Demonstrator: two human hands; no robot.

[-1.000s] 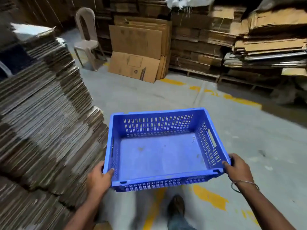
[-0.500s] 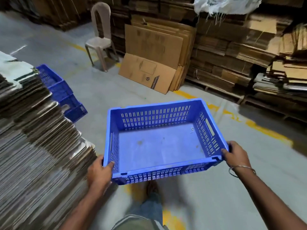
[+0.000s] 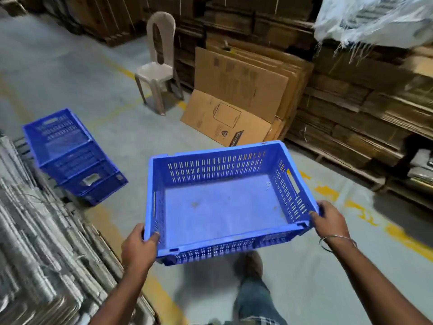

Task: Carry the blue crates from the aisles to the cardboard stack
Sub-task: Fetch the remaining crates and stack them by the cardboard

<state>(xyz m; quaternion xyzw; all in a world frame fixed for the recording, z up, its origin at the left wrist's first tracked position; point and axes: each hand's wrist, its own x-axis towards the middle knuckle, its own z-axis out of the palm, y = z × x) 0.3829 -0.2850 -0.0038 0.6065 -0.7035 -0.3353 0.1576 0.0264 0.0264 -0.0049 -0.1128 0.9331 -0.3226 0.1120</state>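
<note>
An empty blue crate with slotted walls hangs in front of me above the floor. My left hand grips its near left corner, thumb over the rim. My right hand, a metal bangle on its wrist, grips the near right corner. A stack of blue crates stands on the floor to the left, beside the cardboard stack that fills the lower left.
A plastic chair stands at the back. Flat cardboard sheets lean against pallets of cardboard on the right. A white sack lies on top of them. Yellow floor lines cross the grey concrete. My foot is below the crate.
I have walked forward and turned left past the cardboard stack. The blue crates on the floor have come fully into view and nearer. Both hands keep their hold on the crate.
</note>
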